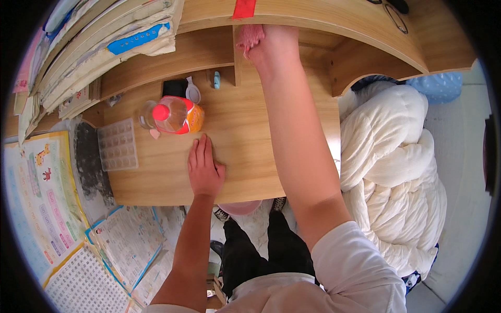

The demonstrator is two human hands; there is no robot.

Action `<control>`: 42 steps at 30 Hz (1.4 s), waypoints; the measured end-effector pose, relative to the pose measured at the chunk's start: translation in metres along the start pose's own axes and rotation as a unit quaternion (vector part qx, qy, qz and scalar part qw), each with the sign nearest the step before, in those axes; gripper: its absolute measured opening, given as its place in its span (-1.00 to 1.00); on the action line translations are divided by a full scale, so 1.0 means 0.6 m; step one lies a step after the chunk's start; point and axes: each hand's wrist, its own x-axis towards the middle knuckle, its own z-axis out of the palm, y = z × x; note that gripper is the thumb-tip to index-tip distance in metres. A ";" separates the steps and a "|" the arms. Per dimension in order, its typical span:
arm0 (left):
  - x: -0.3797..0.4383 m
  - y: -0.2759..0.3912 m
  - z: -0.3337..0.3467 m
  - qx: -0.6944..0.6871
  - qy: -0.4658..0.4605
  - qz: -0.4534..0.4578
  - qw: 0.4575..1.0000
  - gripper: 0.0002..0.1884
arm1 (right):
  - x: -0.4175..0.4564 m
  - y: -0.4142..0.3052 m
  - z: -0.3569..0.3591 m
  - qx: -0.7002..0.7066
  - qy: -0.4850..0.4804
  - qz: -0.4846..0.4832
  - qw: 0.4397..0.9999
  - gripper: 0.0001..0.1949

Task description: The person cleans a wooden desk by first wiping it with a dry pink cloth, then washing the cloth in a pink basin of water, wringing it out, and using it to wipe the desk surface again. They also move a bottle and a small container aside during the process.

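My left hand [205, 167] rests palm down on the wooden desktop [242, 156], fingers extended and holding nothing. Just beyond its fingertips stands a plastic bottle [176, 115] with a red cap and an orange-red label. My right arm reaches up into the desk's shelf unit, so the shelf board [313, 19] hides part of my right hand [278, 39]. A pink cloth [251, 37] pokes out from that hand, close to an upright wooden divider [236, 58]. My right fingers are mostly out of sight.
Stacked worn books [113, 51] fill the upper left shelf. A clear plastic tray [118, 144], a light-coloured brush-like item [192, 90] and a small blue object [217, 80] sit on the desk. A white quilt [391, 168] lies to the right. Printed charts [43, 195] hang at left.
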 end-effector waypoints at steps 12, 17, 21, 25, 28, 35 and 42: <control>-0.006 -0.006 0.005 -0.009 0.007 0.001 1.000 -0.20 | -0.108 -0.049 0.044 -0.090 0.005 -0.072 0.993 -0.71; -0.003 -0.002 0.005 -0.009 0.003 0.000 1.000 -0.20 | -0.027 -0.049 0.031 -0.223 0.034 -0.066 0.972 -0.68; -0.004 -0.002 0.002 -0.015 -0.007 -0.010 1.000 -0.17 | -0.028 -0.035 0.029 -0.290 0.048 -0.061 0.954 -0.65; -0.006 -0.007 0.002 -0.004 -0.002 -0.008 1.000 -0.17 | -0.025 0.017 -0.004 -0.313 0.088 -0.065 0.943 -0.62; -0.002 -0.003 0.004 -0.003 -0.003 -0.002 1.000 -0.18 | -0.006 0.106 -0.105 -0.265 0.147 -0.152 0.941 -0.66; -0.011 -0.019 0.008 0.015 0.010 0.004 1.000 -0.20 | -0.027 0.101 -0.139 -0.394 0.165 0.002 0.904 -0.59; -0.005 -0.005 0.012 0.007 0.009 0.003 1.000 -0.20 | -0.011 -0.046 0.045 -0.274 0.023 -0.130 0.952 -0.59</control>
